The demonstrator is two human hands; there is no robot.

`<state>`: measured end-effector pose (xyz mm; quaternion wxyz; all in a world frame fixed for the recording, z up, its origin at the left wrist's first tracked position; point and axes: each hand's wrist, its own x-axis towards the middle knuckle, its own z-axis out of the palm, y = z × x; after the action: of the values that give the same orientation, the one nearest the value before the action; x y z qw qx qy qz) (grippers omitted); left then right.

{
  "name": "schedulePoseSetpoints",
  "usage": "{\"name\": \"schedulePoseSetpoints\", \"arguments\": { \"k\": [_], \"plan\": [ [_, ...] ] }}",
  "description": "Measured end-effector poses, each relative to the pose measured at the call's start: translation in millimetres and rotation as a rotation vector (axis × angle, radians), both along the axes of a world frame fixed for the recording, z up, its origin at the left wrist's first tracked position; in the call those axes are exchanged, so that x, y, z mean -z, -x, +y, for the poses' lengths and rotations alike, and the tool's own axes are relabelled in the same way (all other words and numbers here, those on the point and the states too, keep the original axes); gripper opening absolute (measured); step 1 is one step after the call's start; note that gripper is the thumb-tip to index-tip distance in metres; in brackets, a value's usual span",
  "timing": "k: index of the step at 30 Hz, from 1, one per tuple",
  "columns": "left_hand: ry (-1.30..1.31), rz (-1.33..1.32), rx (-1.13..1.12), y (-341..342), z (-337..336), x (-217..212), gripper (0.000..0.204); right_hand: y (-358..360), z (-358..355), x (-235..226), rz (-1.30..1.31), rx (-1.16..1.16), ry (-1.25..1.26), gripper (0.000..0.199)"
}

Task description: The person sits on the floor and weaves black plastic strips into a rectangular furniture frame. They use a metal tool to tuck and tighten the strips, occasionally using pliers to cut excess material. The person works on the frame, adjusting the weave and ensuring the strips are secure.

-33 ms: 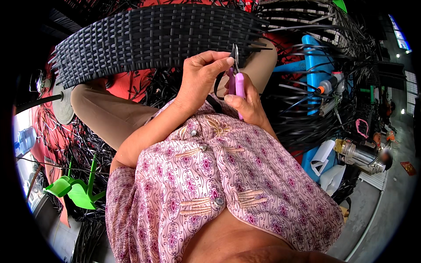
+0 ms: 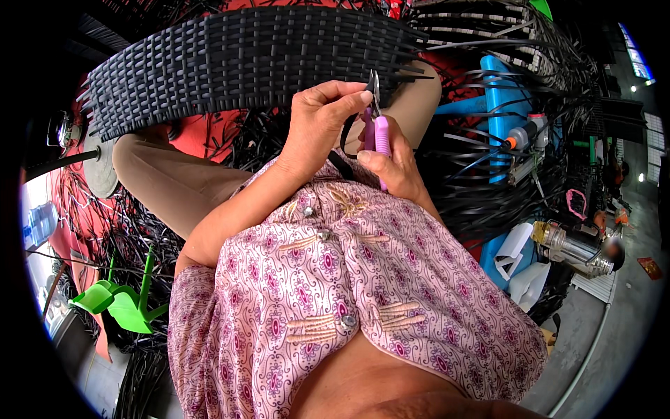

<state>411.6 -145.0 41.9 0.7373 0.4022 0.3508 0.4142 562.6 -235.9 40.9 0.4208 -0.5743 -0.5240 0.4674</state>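
Note:
My right hand (image 2: 396,166) is wrapped round a pair of snips (image 2: 382,136) with purple handles, their metal blades pointing away from me. Close against the blades, my left hand (image 2: 319,126) pinches a black plastic strip (image 2: 345,134) between thumb and forefinger. The strip loops down between my two hands, and its end by the blades is partly hidden by my fingers. Beyond my hands, a curved panel of woven black strips (image 2: 237,59) lies across my knees, with loose strip ends sticking out at its right and left edges.
On the right, many loose black strips (image 2: 481,202) hang over a blue plastic stool (image 2: 497,91). A clear bottle (image 2: 565,248) stands farther right. Green dustpan-like scoops (image 2: 129,307) lie at the left, beside red sheeting (image 2: 91,237) strewn with black strips.

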Motion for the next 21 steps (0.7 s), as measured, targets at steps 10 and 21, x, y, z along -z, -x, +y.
{"name": "schedulePoseSetpoints", "arguments": {
  "k": [10, 21],
  "plan": [
    [-0.011, 0.032, 0.018, -1, -4, 3, 0.016, 11, -7, -3, -0.134, 0.138, 0.059, 0.046],
    [-0.147, 0.190, -0.025, -1, -4, 6, 0.016, -81, -42, -51, -0.442, 0.768, -0.293, 0.088]
  ]
}}
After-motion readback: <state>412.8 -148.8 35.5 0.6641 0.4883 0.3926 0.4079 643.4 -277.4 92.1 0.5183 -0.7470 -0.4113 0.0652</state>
